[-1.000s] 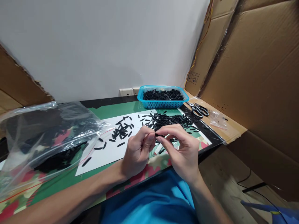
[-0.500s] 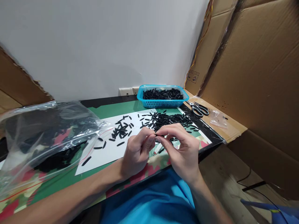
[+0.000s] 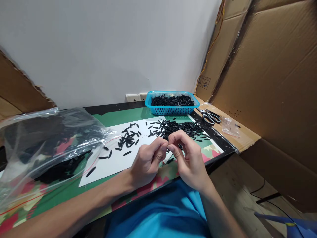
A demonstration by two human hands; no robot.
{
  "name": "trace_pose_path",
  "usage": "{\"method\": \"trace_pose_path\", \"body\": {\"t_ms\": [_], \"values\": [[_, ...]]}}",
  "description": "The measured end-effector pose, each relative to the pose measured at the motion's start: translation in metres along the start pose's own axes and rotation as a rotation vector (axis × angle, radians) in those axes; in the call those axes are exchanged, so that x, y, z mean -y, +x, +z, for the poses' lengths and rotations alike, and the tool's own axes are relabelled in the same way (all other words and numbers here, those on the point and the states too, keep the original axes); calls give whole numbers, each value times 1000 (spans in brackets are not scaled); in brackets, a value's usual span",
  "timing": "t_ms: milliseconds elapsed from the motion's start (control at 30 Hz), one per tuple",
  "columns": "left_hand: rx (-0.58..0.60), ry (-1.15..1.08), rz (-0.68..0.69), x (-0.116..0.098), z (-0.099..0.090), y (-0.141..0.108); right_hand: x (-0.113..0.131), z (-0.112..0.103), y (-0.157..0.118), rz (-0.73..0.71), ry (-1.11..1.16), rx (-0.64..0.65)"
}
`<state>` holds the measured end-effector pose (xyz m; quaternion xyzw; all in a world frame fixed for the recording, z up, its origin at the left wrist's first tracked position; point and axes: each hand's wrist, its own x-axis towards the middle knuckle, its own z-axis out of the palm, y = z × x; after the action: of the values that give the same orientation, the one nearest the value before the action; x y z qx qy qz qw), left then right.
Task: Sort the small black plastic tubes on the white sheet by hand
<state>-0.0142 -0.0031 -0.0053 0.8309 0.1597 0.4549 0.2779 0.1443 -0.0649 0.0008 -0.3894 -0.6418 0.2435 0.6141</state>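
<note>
My left hand point(image 3: 148, 162) is closed, thumb pressed against the bent index finger. Fingertip to fingertip with it, my right hand point(image 3: 189, 162) is closed in a pinch over the table's front edge. A small black piece sits between the two pinches, almost wholly covered by the fingertips. Just beyond my hands lies a dense pile of slim black pieces point(image 3: 184, 128). A smaller cluster of black pieces point(image 3: 127, 139) is scattered on the white sheet point(image 3: 116, 167) to the left.
A blue basket point(image 3: 172, 110) full of black pieces stands against the wall. Scissors point(image 3: 210, 118) and a little clear bag point(image 3: 230, 126) lie at right, beside cardboard. On the left a large clear zip bag point(image 3: 81, 132) holds more black pieces.
Both hands stay together, and the right fingers have bent more. The black piece that showed between the fingertips is now nearly hidden. The view has shifted slightly.
</note>
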Motion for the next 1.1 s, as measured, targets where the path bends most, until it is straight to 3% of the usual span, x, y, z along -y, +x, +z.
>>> {"method": "trace_pose_path", "body": {"t_ms": [100, 300, 500, 700, 1100], "values": [[0, 5, -3, -1, 0, 1, -1, 2, 0, 37, 82, 17], [-69, -9, -4, 0, 2, 2, -4, 8, -1, 60, 180, -68], [-176, -172, -70, 6, 7, -1, -7, 6, 0, 52, 195, -119], [-160, -238, -115, 9, 7, -5, -7, 1, 1, 13, 68, -95], [-48, -399, -261, 4, 7, -5, -2, 0, -1, -83, -76, -162]]}}
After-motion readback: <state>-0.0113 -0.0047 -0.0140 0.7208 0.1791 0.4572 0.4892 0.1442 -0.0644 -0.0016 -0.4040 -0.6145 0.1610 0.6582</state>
